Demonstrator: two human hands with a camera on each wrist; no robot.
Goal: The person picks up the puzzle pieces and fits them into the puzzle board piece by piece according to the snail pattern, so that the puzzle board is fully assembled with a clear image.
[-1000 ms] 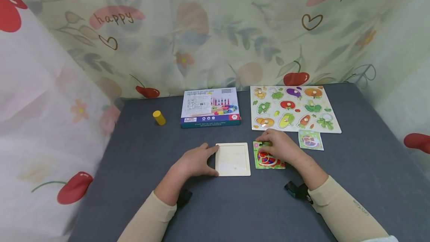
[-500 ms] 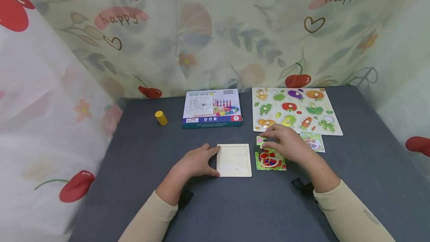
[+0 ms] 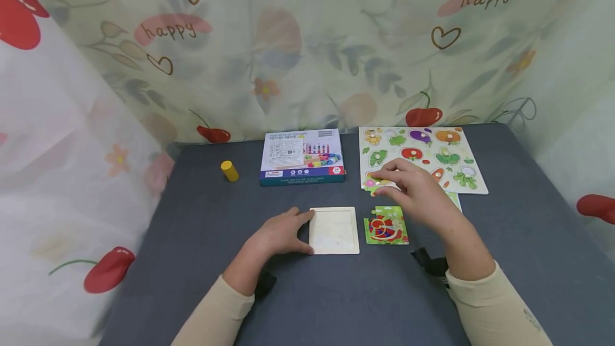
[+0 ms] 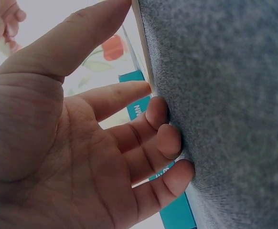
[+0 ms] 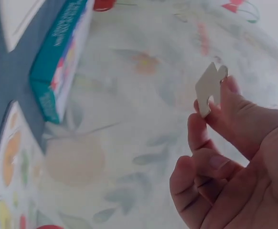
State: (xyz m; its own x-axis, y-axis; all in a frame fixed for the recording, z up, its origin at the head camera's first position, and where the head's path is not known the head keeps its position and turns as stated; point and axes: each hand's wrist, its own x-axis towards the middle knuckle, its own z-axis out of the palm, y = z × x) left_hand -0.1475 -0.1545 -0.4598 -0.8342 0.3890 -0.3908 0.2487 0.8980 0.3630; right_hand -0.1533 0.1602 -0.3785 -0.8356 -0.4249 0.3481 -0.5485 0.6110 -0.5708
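Observation:
My right hand (image 3: 423,194) pinches a jigsaw piece (image 3: 371,183) between thumb and index finger, raised above the table by the front left corner of the vegetable board. The piece's front is green with a pink flower; its plain pale back shows in the right wrist view. Below it lies the rest of the small jigsaw (image 3: 386,226), red and green, lacking its upper left corner. Left of that sits a pale wooden puzzle tray (image 3: 333,230), bare inside. My left hand (image 3: 283,232) touches the tray's left edge with thumb and index fingertips, fingers spread and mostly straight.
A vegetable peg board (image 3: 427,148) lies at the back right, and a small printed card (image 3: 454,200) pokes out in front, partly hidden by my right hand. A flat toy box (image 3: 302,158) lies at the back middle. A yellow cylinder (image 3: 229,171) stands left of it.
My right hand has lifted the corner piece off the small jigsaw and moved it up and away toward the vegetable board. The left hand has stayed at the tray.

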